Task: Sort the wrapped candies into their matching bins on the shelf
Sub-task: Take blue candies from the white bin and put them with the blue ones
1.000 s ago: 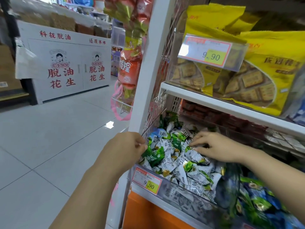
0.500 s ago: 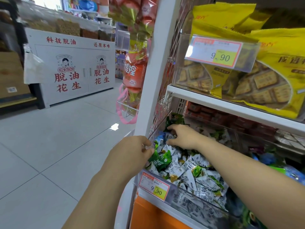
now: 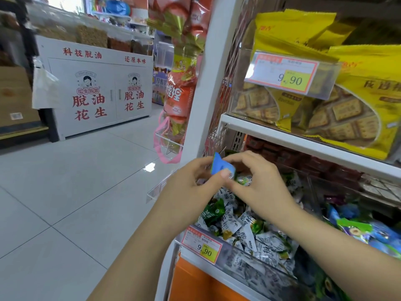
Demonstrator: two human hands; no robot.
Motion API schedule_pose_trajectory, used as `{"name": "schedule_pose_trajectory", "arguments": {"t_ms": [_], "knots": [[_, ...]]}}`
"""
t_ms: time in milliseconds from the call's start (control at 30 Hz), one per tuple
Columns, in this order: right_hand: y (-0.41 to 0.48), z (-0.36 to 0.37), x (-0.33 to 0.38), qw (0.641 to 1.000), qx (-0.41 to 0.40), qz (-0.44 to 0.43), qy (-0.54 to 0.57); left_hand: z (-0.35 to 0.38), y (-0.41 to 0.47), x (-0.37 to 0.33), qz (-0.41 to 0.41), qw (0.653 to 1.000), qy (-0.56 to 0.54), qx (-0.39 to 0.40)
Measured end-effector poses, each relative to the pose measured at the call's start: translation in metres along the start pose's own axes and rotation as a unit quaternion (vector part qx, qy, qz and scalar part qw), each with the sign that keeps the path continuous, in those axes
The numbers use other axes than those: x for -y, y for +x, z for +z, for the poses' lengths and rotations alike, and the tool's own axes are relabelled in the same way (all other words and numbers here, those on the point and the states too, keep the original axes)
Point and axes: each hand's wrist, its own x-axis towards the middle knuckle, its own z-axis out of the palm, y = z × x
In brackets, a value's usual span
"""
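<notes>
**Sorting in progress: one piece in hand, not yet placed.** A blue candy (image 3: 223,166) is held in the air just above the left bin (image 3: 249,263), between the two hands. The right hand (image 3: 260,190) pinches it, with fingers (image 3: 240,158) over the top edge and the thumb beneath. The left hand (image 3: 188,190) meets it from the other side, its curled fingers (image 3: 200,165) closed on the wrapper's left end.

By colour, the piece does not match the white-and-green candies (image 3: 249,233) heaped below it. It more likely belongs with the blue and green pieces (image 3: 373,231) in the neighbouring bin (image 3: 314,196) to the right, and that transfer is still to be made. Whether more strays lie within the heap cannot be told.

**Materials and shapes.**
- **Held piece:** a small flat pillow pack of smooth blue film with a crimped end.
- **Heaped wrappers:** crinkled, glossy and light, printed with dark characters, and lying at every angle.
- **Bins:** clear rigid plastic with straight walls. A paper price label (image 3: 202,246) is fixed to the front of the left one.
- **Shelf board (image 3: 282,135):** white and hard-edged.
- **Yellow biscuit bags (image 3: 358,109):** these rest on the shelf board and are shiny film, with windows that show square, embossed biscuits.
</notes>
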Motion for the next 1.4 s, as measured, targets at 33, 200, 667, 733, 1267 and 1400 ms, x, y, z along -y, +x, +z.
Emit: {"name": "schedule_pose_trajectory", "arguments": {"t_ms": [33,200,667,733,1267,1400], "knots": [[-0.002,0.001,0.005,1.000,-0.003,-0.020,0.014,0.002,0.000,-0.001,0.010,1.000,-0.022,-0.020],[0.000,-0.001,0.010,0.995,0.017,-0.049,0.088,-0.001,0.004,0.000,0.030,0.993,-0.018,-0.113],[0.022,0.041,-0.036,0.962,0.226,0.147,-0.044,-0.013,0.007,0.006,0.054,0.972,0.097,-0.209],[0.020,0.031,-0.034,0.974,0.166,0.149,-0.033,-0.013,0.005,0.006,0.048,0.975,0.096,-0.197],[-0.092,-0.079,-0.014,0.941,0.051,0.243,0.231,0.082,-0.007,-0.008,0.069,0.990,0.045,0.115],[-0.116,-0.103,-0.025,0.946,0.060,0.259,0.185,0.114,-0.013,-0.020,0.078,0.980,0.003,0.184]]}}
